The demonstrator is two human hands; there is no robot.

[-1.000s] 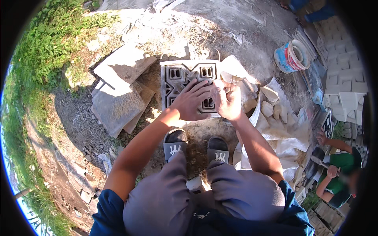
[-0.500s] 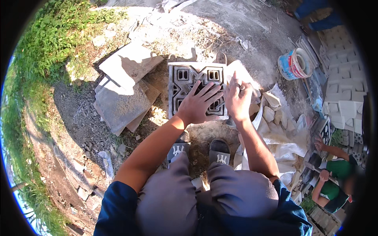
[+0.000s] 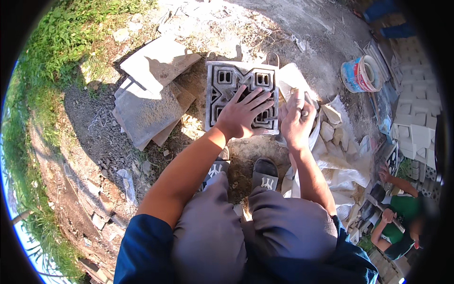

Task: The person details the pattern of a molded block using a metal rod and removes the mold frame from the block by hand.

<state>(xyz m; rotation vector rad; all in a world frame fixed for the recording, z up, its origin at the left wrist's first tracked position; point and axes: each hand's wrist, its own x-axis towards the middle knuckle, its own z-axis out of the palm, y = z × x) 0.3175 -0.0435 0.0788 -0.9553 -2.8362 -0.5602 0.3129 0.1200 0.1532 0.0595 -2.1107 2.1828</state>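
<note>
A square grey mould-like block [image 3: 220,97] with an X pattern and slotted openings lies on the ground in front of me. Two loops stick out at its far edge. My left hand [image 3: 241,113] rests flat on its lower middle, fingers spread. Just off its right edge, my right hand [image 3: 298,118] is closed with the thumb raised. Something dark shows between those fingers, and a grey piece [image 3: 279,140] shows below them; what I hold is mostly hidden. A white sack [image 3: 350,165] lies beside my right forearm.
Flat slabs [image 3: 151,111] are stacked at the left. Stone chunks [image 3: 331,128] lie by the sack. A blue and white bucket [image 3: 352,75] stands at the right, near pale stacked blocks [image 3: 411,104]. A person in green [image 3: 399,213] grips a long-handled tool at the lower right.
My right hand has moved slightly right, away from the block's edge, and its grip has turned. My left hand stays spread on the block. The whole view has shifted a little.
</note>
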